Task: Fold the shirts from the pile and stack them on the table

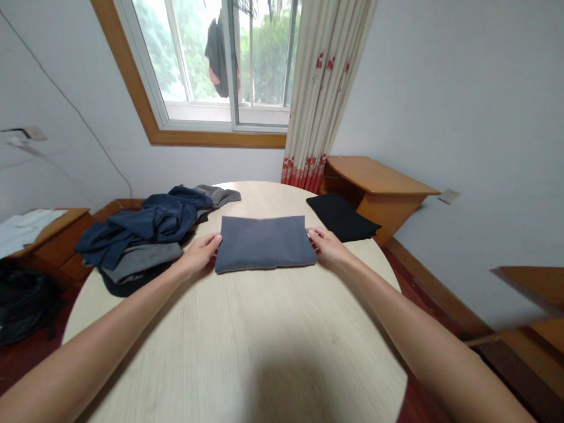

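Observation:
A grey-blue garment (266,244), folded into a flat rectangle, is at the middle of the round table (247,329). My left hand (203,251) pinches its left edge between thumb and fingers. At the opposite edge, my right hand (325,241) grips the cloth the same way. Which kind of garment it is cannot be made out. To the left lies a loose heap of dark blue clothes (150,218), with grey clothing (145,261) beneath. A black folded garment (342,216) rests flat near the table's right edge.
Behind the table are a window (229,126) and a floral curtain (319,88). A wooden desk (383,176) stands close at the back right. On the left are a small cabinet (66,235) with white cloth and a black bag (24,299).

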Motion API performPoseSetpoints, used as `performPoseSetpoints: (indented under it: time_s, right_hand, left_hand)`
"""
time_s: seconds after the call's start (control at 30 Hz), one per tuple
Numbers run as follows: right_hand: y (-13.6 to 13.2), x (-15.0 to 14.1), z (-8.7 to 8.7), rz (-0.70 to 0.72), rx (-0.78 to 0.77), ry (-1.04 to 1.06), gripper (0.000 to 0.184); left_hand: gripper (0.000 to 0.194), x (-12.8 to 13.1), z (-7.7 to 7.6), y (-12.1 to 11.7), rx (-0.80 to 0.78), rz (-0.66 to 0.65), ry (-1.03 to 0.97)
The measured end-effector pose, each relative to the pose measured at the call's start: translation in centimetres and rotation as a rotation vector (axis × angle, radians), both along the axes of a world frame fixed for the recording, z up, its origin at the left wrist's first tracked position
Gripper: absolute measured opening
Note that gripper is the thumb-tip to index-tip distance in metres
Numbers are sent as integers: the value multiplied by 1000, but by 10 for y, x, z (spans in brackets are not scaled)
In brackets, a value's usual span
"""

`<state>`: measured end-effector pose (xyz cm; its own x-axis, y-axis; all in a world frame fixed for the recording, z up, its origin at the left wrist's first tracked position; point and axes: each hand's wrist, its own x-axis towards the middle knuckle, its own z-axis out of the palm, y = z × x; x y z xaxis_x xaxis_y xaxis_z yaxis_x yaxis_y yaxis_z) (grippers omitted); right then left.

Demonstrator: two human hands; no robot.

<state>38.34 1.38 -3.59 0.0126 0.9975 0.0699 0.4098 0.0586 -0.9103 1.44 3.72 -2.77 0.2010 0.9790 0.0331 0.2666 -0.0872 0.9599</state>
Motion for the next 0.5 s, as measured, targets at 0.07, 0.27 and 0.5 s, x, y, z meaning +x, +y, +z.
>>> performPoseSetpoints:
  time_s: [0.07,0.27,0.5]
  right_hand:
    - [6,-4,-10,-7,-20,26,62]
    - [-7,-2,-13,129,38,-44,70]
    - [-14,3,-18,53,184,-252,42]
  left_hand:
    - [90,-1,-9,1,-48,21,-18]
    - [88,-8,-8,-21,-26,-77,55]
    - [60,-15,-12,-31,80,-131,201]
